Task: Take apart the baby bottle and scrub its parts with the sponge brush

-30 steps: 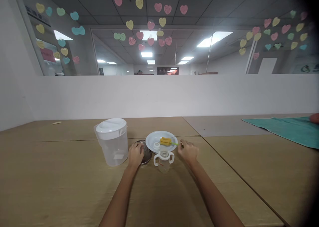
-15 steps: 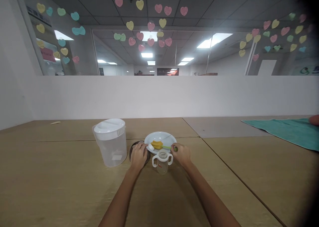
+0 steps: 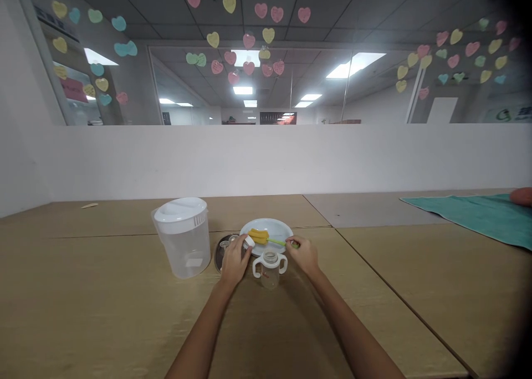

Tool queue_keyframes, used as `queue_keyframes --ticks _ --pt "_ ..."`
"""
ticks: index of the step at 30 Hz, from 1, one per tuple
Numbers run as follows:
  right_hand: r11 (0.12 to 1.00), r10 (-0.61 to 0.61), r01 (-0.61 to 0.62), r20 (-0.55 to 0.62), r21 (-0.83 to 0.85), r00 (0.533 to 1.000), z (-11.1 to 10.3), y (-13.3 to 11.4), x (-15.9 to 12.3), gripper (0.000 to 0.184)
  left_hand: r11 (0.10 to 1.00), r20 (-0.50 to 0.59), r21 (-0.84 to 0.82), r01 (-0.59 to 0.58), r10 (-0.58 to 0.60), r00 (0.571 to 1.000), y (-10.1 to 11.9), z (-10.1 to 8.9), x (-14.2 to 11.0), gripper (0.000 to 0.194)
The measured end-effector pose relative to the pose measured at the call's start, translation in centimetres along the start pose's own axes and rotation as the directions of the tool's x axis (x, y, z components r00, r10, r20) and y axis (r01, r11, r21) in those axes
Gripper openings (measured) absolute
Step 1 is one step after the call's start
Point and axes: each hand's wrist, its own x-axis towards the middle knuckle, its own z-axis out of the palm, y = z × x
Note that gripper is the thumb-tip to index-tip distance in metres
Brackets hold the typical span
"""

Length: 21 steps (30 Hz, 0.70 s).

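In my right hand (image 3: 303,252) is the thin green handle of a brush (image 3: 275,241) with a ridged yellow, sponge-like head, held over a white plate (image 3: 282,227). My left hand (image 3: 235,261) is closed on a small white cap-like piece (image 3: 249,241), close to the brush head; its exact kind is unclear. Between my hands a clear baby bottle (image 3: 270,276) with two white side handles stands upright and uncapped. Partly behind my left hand lies a dark round tray (image 3: 218,255) with small clear parts on it.
A clear plastic pitcher (image 3: 185,251) with a white lid stands left of the tray. At the far right a green cloth (image 3: 477,215) lies on the table, with a reddish shape (image 3: 521,196) at its edge. A small pale strip (image 3: 89,205) lies at the back left.
My left hand has turned and shifted slightly right, so more of the tray and its clear parts shows. The brush head sits slightly further left and higher. The bottle stays in place.
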Motion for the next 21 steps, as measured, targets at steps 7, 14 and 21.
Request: queue_keyframes --ticks 7,14,21 --pt "0.999 -0.028 0.028 -0.013 0.035 1.000 0.04 0.04 0.01 0.029 0.988 -0.064 0.041 0.146 -0.143 0.988 -0.23 0.29 -0.10 0.041" --pt "0.997 -0.028 0.024 -0.057 -0.071 0.998 -0.22 0.21 0.19 0.030 0.988 -0.082 -0.022 0.151 -0.152 0.985 -0.29 0.31 -0.11 0.042" --pt "0.989 -0.146 0.149 -0.128 0.019 0.981 0.32 0.67 0.09 0.031 0.984 -0.115 -0.092 0.154 -0.164 0.980 -0.28 0.23 -0.08 0.043"
